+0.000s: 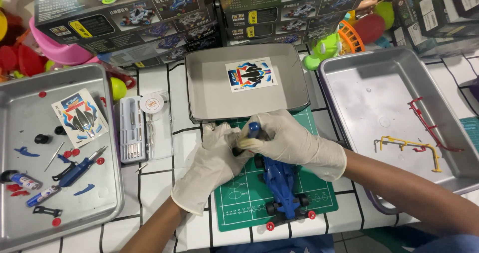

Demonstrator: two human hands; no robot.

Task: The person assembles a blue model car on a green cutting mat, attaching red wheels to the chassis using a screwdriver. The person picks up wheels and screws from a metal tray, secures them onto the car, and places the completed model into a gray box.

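At centre frame, two white-gloved hands work on a blue plastic model racing car (pixel 282 185) lying on a green cutting mat (pixel 239 203). The left hand (pixel 212 166) grips its front end while the right hand (pixel 287 141) clenches a blue-handled screwdriver (pixel 254 129) above it; grey metal trays (pixel 349 83) flank them

We see the blue toy race car (pixel 282 189) lying lengthwise on the green cutting mat, its tail pointing to six o'clock and its front end hidden at twelve o'clock. Its body is glossy blue, with black tyres at the rear and small red rollers at the back corners. At its front we see a blue-handled screwdriver (pixel 253 130), tilted, only the handle top showing.
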